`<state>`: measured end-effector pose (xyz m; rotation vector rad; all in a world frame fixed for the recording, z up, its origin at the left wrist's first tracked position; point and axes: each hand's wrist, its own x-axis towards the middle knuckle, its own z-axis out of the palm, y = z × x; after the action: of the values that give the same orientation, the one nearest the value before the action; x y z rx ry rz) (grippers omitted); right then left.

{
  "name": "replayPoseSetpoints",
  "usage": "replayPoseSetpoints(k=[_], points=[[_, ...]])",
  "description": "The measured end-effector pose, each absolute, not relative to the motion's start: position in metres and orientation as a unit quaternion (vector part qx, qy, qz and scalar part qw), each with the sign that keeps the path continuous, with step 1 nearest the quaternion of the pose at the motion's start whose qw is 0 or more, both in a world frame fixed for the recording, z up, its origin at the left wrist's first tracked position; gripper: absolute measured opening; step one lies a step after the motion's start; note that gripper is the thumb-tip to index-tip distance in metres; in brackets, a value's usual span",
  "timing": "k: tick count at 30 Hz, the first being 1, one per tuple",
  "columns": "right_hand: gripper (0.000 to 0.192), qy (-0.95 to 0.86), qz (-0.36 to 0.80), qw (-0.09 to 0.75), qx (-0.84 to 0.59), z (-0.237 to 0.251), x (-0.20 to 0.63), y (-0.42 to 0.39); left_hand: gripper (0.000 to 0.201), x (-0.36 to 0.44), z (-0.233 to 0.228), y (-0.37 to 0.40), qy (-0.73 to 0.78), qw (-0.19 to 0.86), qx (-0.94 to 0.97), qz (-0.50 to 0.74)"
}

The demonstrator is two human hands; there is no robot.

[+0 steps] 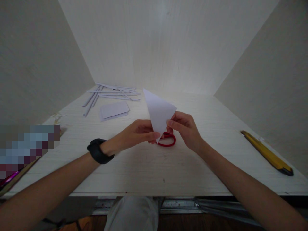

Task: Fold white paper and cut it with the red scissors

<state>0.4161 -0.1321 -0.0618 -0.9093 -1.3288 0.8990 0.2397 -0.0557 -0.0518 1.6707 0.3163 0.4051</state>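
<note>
Both hands hold a white triangular piece of paper (158, 110) above the middle of the table. My left hand (143, 131), with a black band on its wrist, pinches the paper near its lower pointed corner. On the right edge, my right hand (184, 127) grips it between thumb and fingers. Below the paper, the red handle of a pair of scissors (167, 145) shows on the table; the paper and hands hide the rest of it.
Several thin white paper rolls (113, 93) lie at the back left, with a small stack of white paper rectangles (115, 110) before them. A yellow utility knife (267, 152) rests near the right wall. Pale walls enclose the white table (134, 173) at back and sides.
</note>
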Motion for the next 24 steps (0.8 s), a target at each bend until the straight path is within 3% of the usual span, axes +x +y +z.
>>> replayPoseSetpoints(k=[5,8,12,14,19,24], points=[[0.025,-0.642,0.387,0.491,-0.443,-0.055,0.418,-0.134,0.01,0.242,-0.057,-0.047,0.201,0.664,0.696,0.188],[0.031,-0.688,0.242,0.436,-0.528,-0.054,0.423,-0.131,0.009,0.243,-0.062,-0.039,0.219,0.645,0.698,0.221],[0.026,-0.736,0.075,0.274,-0.615,-0.061,0.434,-0.121,0.012,0.242,-0.064,-0.033,0.243,0.617,0.698,0.27],[0.008,-0.748,0.08,0.249,-0.61,-0.066,0.439,-0.118,0.013,0.241,-0.063,-0.03,0.265,0.612,0.689,0.284],[0.012,-0.772,0.105,0.196,-0.596,-0.072,0.445,-0.122,0.016,0.239,-0.06,-0.032,0.295,0.624,0.637,0.343],[0.013,-0.744,0.059,0.178,-0.641,-0.074,0.428,-0.141,0.025,0.235,-0.06,-0.049,0.295,0.637,0.606,0.375]])
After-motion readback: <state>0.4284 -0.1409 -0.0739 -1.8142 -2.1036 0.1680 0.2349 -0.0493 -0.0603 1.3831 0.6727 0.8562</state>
